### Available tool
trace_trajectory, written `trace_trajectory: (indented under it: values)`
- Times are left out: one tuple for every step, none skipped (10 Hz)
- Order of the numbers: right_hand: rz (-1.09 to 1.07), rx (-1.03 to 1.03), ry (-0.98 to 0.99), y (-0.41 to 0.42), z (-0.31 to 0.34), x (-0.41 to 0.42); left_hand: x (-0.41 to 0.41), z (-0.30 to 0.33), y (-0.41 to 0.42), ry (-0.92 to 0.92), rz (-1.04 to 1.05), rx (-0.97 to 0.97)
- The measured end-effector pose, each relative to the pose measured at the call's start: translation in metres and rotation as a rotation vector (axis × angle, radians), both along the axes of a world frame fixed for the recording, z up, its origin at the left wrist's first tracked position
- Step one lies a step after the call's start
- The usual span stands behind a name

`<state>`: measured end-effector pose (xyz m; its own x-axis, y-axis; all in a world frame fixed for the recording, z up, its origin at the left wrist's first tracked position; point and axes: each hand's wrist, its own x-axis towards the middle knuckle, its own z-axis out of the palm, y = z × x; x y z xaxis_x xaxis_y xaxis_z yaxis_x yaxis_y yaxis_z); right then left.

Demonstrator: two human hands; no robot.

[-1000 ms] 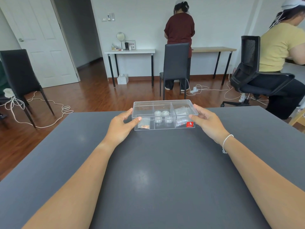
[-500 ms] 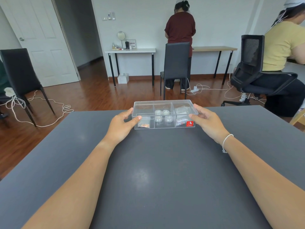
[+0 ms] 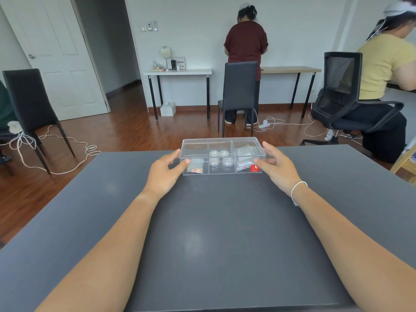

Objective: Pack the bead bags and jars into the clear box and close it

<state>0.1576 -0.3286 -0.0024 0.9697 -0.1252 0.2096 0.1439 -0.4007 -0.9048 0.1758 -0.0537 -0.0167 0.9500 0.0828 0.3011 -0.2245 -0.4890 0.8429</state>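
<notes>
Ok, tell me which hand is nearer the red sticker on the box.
Right. The right hand sits beside the red sticker; the left hand is at the opposite end.

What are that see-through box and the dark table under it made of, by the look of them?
The box looks like hard clear plastic, glossy: the jars and bags show straight through its walls. The table seems a dark grey laminate or painted board, smooth with a soft sheen from overhead light; which one is unclear.

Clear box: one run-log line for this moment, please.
clear box: lid on, packed | left hand: at left end | right hand: at right end | grey table
</notes>
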Motion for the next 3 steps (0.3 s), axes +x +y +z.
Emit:
trace_trajectory:
  values:
    - [-0.022,-0.021,-0.007,0.000,-0.001,-0.004,-0.008,-0.001,-0.001,-0.014,0.003,0.029]
    - [-0.044,-0.041,-0.010,0.000,-0.003,-0.011,-0.019,-0.001,-0.001,-0.041,-0.013,0.050]
    - [-0.083,-0.042,-0.032,-0.001,-0.003,-0.019,-0.023,-0.003,0.000,-0.031,0.018,0.057]
